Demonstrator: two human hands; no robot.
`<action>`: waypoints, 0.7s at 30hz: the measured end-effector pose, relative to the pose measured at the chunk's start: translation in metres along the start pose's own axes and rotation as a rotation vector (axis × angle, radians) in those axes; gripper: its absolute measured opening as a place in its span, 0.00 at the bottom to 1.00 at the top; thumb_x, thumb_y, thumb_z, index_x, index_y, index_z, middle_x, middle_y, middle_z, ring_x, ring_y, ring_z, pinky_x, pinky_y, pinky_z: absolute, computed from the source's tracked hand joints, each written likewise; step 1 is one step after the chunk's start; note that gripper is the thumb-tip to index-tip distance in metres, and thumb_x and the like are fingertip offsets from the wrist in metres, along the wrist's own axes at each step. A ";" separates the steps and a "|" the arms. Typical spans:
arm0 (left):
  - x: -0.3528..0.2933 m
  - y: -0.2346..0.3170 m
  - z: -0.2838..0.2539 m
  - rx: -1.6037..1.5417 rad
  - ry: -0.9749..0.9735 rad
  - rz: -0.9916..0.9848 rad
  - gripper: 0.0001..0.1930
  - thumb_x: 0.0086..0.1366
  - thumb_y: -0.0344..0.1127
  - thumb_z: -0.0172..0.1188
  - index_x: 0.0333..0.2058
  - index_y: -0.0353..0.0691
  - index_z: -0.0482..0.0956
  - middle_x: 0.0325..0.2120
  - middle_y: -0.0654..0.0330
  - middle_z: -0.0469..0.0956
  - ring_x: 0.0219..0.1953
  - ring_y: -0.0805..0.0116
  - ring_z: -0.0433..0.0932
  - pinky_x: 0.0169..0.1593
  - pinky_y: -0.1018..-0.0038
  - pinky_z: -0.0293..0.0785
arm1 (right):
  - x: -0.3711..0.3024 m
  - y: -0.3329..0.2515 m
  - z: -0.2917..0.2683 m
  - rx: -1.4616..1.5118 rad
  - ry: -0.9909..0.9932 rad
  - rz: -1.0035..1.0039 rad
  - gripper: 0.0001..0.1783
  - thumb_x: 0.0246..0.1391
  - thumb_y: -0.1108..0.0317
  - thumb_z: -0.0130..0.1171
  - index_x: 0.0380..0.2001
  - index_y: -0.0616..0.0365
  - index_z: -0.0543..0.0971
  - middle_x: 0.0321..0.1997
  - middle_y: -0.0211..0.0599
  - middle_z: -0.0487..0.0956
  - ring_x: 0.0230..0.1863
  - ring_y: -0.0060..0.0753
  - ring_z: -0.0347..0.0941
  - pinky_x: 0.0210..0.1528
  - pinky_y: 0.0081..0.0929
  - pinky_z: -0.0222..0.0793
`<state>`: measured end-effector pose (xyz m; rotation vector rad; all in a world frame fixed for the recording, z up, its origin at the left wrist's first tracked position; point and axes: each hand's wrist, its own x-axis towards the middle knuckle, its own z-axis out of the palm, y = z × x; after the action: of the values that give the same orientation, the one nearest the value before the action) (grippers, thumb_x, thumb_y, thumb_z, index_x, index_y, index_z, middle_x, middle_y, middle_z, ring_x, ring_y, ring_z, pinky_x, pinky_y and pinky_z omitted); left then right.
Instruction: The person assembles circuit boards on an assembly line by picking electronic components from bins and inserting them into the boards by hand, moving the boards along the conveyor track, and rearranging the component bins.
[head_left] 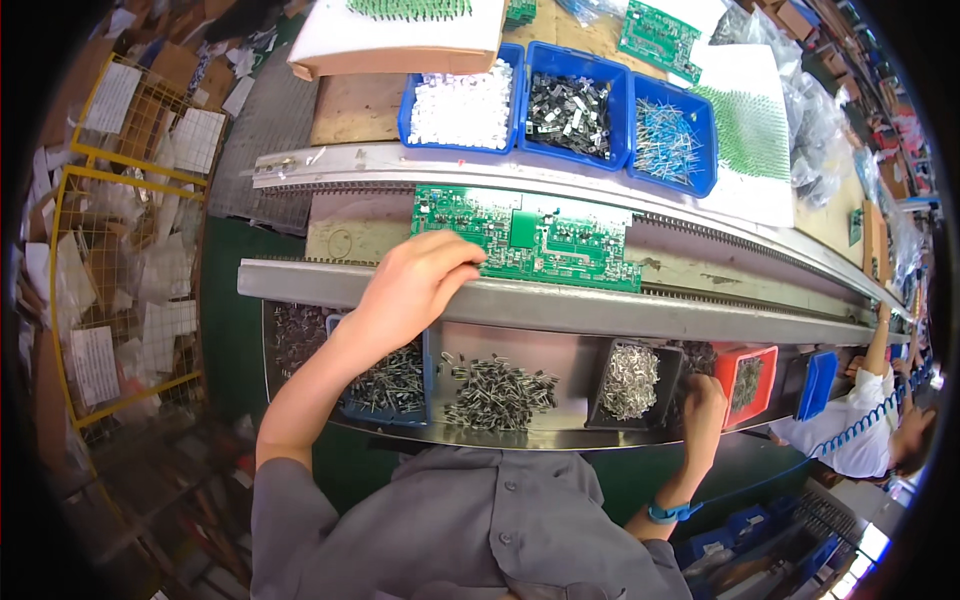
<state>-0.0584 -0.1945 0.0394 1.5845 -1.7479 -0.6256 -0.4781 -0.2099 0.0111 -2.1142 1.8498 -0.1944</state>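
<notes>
A green circuit board (590, 248) with many small parts rests between the two metal rails. My left hand (425, 278) lies over its lower left part, with thumb and fingers drawn together at the surface. Whatever is between those fingertips is too small to make out. On the right, my right hand (704, 400) reaches down to a dark bin of small parts (675, 405), between a black bin of silvery parts (630, 382) and a red bin (750, 385). Its fingers are curled and the tips are hidden, so anything in them cannot be seen.
Blue bins of white connectors (460, 108), black parts (570, 112) and blue-bodied leaded parts (668, 142) stand beyond the far rail (330, 165). Near me, a loose pile of components (500, 393) lies beside a blue bin (388, 385). Another person (850, 425) works at right.
</notes>
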 end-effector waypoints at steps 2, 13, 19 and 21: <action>0.012 -0.005 0.011 0.038 -0.015 0.060 0.07 0.56 0.24 0.60 0.36 0.34 0.79 0.32 0.53 0.78 0.34 0.55 0.77 0.37 0.67 0.73 | -0.001 -0.003 -0.001 -0.003 0.020 -0.001 0.13 0.43 0.85 0.48 0.34 0.68 0.77 0.34 0.51 0.75 0.38 0.53 0.72 0.42 0.40 0.67; 0.019 -0.020 0.038 0.052 -0.021 0.047 0.07 0.58 0.24 0.58 0.36 0.35 0.80 0.33 0.54 0.77 0.34 0.55 0.77 0.36 0.67 0.73 | -0.002 0.000 -0.004 -0.024 0.065 -0.001 0.14 0.45 0.86 0.48 0.35 0.68 0.78 0.33 0.49 0.74 0.36 0.51 0.71 0.43 0.39 0.66; 0.018 -0.022 0.041 0.048 -0.013 0.052 0.07 0.58 0.24 0.59 0.36 0.35 0.80 0.32 0.54 0.76 0.34 0.56 0.77 0.36 0.67 0.73 | 0.000 -0.002 -0.006 0.000 0.108 -0.013 0.15 0.45 0.86 0.47 0.37 0.68 0.78 0.36 0.50 0.73 0.37 0.51 0.71 0.43 0.38 0.66; 0.018 -0.022 0.041 0.046 -0.016 0.053 0.07 0.58 0.24 0.59 0.36 0.35 0.80 0.32 0.55 0.76 0.34 0.57 0.77 0.36 0.68 0.73 | 0.000 -0.003 -0.007 0.026 0.136 -0.013 0.15 0.46 0.86 0.47 0.37 0.68 0.78 0.36 0.50 0.74 0.38 0.51 0.72 0.43 0.37 0.67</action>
<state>-0.0751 -0.2188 -0.0008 1.5628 -1.8220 -0.5781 -0.4772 -0.2102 0.0185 -2.1437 1.8982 -0.3719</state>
